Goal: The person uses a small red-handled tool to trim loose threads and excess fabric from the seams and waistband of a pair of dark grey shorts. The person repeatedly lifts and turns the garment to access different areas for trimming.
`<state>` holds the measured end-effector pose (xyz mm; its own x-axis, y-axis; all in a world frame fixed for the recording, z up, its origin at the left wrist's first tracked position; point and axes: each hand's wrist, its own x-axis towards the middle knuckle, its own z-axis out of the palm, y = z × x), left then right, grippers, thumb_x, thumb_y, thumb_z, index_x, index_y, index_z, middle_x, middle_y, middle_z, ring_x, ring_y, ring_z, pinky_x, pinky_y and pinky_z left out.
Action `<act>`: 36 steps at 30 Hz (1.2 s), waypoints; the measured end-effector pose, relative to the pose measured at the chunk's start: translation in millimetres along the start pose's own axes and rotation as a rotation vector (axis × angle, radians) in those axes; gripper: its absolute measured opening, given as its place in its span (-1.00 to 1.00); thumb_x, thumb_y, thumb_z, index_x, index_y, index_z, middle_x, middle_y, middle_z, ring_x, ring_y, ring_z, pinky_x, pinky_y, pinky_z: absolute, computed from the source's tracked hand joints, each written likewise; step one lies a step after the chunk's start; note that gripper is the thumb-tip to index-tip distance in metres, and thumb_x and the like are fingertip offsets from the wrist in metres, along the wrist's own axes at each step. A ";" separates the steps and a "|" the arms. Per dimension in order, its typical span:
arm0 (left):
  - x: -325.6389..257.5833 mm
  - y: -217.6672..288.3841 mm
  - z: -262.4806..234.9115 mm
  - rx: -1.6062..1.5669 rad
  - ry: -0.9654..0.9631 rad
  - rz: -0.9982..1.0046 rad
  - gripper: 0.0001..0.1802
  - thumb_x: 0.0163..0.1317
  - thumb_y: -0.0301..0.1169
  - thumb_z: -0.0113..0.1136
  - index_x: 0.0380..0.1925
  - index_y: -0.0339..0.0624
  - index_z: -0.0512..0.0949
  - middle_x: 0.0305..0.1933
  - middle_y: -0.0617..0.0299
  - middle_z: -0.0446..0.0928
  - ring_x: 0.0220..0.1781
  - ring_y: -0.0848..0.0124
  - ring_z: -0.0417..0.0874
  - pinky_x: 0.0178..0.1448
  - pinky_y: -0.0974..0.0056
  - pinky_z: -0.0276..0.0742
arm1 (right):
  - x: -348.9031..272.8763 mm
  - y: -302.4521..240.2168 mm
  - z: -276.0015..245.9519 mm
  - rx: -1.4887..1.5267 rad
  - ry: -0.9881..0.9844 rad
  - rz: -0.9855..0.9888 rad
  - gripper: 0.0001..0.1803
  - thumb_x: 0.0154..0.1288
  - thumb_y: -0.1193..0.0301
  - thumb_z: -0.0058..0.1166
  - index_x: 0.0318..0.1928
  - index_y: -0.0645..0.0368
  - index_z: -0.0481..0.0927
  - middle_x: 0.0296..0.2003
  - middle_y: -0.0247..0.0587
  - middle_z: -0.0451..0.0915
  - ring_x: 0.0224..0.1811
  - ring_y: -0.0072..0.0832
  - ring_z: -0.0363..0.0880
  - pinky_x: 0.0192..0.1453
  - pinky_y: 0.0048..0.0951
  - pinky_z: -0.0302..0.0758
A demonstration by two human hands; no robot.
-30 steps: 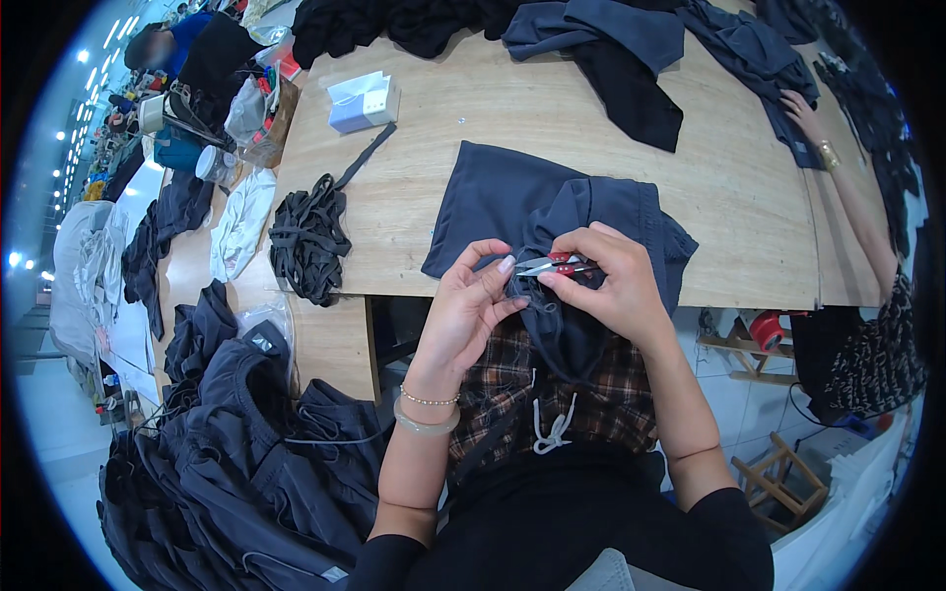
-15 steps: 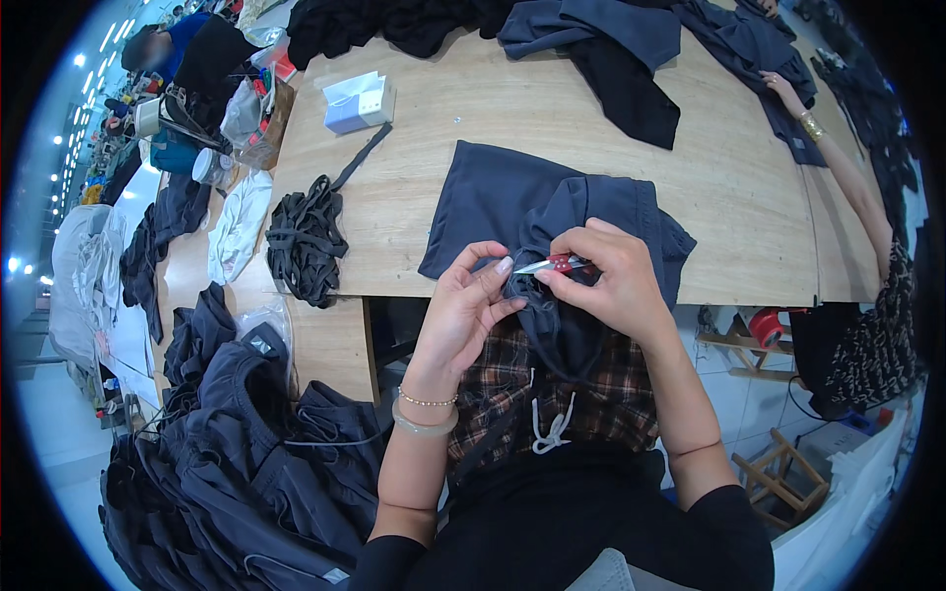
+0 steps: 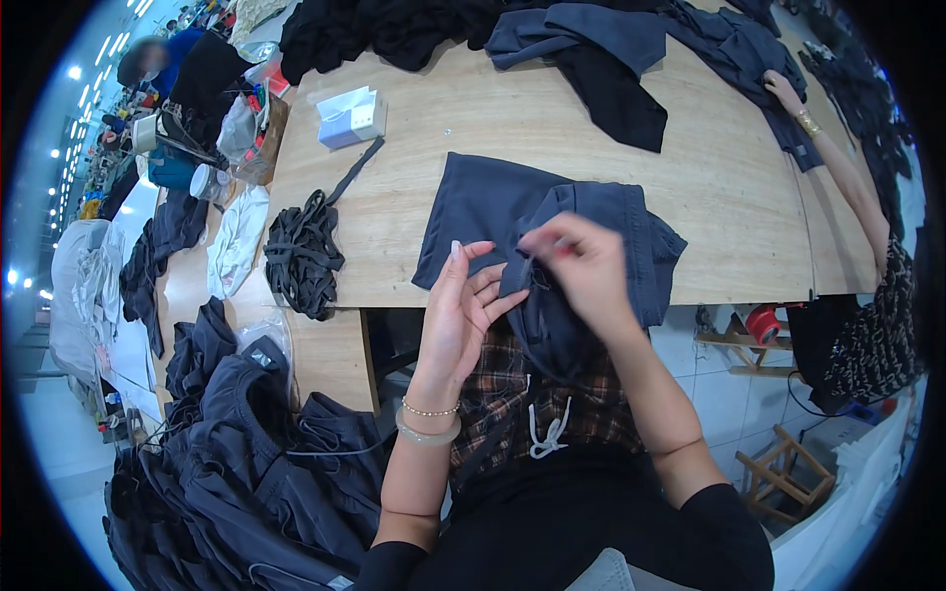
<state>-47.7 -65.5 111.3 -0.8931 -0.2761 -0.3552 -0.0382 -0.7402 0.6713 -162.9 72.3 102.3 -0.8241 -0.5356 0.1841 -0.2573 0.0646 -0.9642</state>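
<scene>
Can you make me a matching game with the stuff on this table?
Things:
1. dark blue garment
2. bundle of black cords
3. small pale box
4. black cloth

Places:
A. far left part of the table, near its edge
B. under both hands at the near edge
C. far side of the table, past the garment
D. left of the garment

Pairs: 1-B, 2-D, 3-A, 4-C
</scene>
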 end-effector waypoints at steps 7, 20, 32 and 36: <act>-1.5 6.7 -7.0 0.065 0.015 0.026 -0.60 0.55 -0.19 -0.06 0.18 -0.25 0.37 -0.01 -0.06 0.58 0.07 0.25 0.66 0.23 0.11 0.65 | 26.6 44.1 -86.3 -0.325 0.528 0.055 -0.74 0.36 0.27 0.26 -0.29 0.24 0.66 -0.49 -0.46 0.54 -0.45 -0.70 0.38 -0.35 -0.57 0.34; -1.4 0.5 -12.1 0.321 0.051 0.117 -0.80 0.38 -0.61 0.13 -0.03 -0.27 0.58 -0.05 0.22 0.56 -0.03 0.48 0.65 0.07 0.31 0.71 | -5.8 1.1 -12.6 0.227 -0.178 0.199 -0.81 0.33 0.41 0.27 -0.31 0.33 0.64 -0.52 -0.52 0.47 -0.40 -0.80 0.32 -0.32 -0.62 0.31; -3.4 -0.6 7.5 0.998 0.137 0.563 -0.86 0.19 -0.52 0.40 -0.25 -0.31 0.71 -0.20 0.25 0.58 -0.41 0.63 0.52 -0.43 0.50 0.43 | 19.5 -22.8 7.9 0.273 -0.314 0.203 -0.73 0.33 0.38 0.24 -0.44 0.31 0.57 -0.59 -0.46 0.44 -0.44 -0.79 0.29 -0.38 -0.60 0.26; -8.0 8.2 14.0 0.851 0.164 0.402 -0.90 0.31 -0.50 0.31 -0.27 -0.33 0.68 -0.35 0.22 0.67 -0.33 0.61 0.66 -0.32 0.48 0.61 | 24.4 -25.1 6.6 0.298 -0.253 0.157 -0.72 0.37 0.34 0.23 -0.39 0.30 0.54 -0.58 -0.46 0.40 -0.43 -0.77 0.29 -0.36 -0.58 0.29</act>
<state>-47.1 -60.9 128.8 -0.8387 -0.5432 -0.0385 -0.1136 0.1054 0.9879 -173.3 52.1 129.7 -0.6820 -0.7312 0.0131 0.0495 -0.0640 -0.9967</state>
